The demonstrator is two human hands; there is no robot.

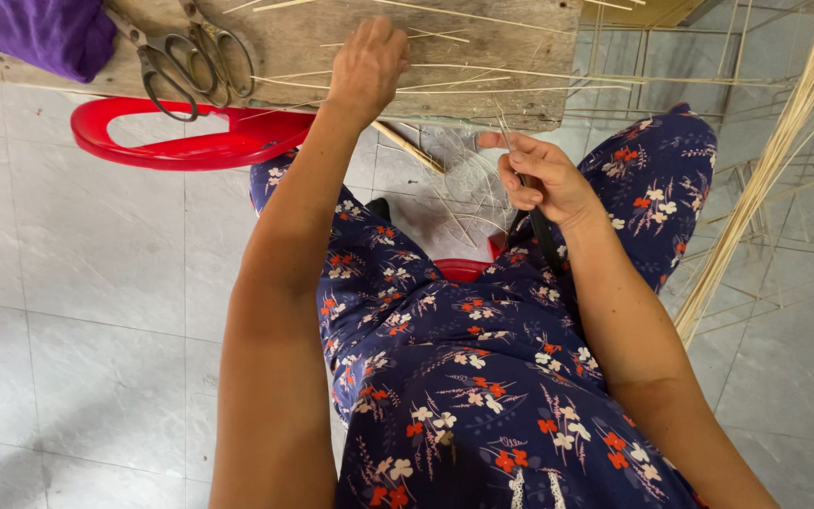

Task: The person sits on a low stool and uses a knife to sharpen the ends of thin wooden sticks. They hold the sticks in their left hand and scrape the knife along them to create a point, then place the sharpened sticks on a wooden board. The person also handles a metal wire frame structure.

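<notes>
My left hand (366, 64) is closed, knuckles up, and presses on a wooden board (482, 38) strewn with thin bamboo strips (520, 73). It seems to pinch a strip against the board; the fingers are hidden. My right hand (541, 176) hovers below the board's front edge. It grips a dark-handled tool (544, 234) that hangs down over my lap, and a fine strip runs up from its fingertips. I sit in dark blue flowered trousers (473, 377).
Two pairs of scissors (186, 57) lie on the board's left part beside a purple cloth (49, 33). A red plastic stool (190, 139) stands under the board. A bundle of long pale bamboo splints (765, 170) leans at the right over the grey tiled floor (77, 311).
</notes>
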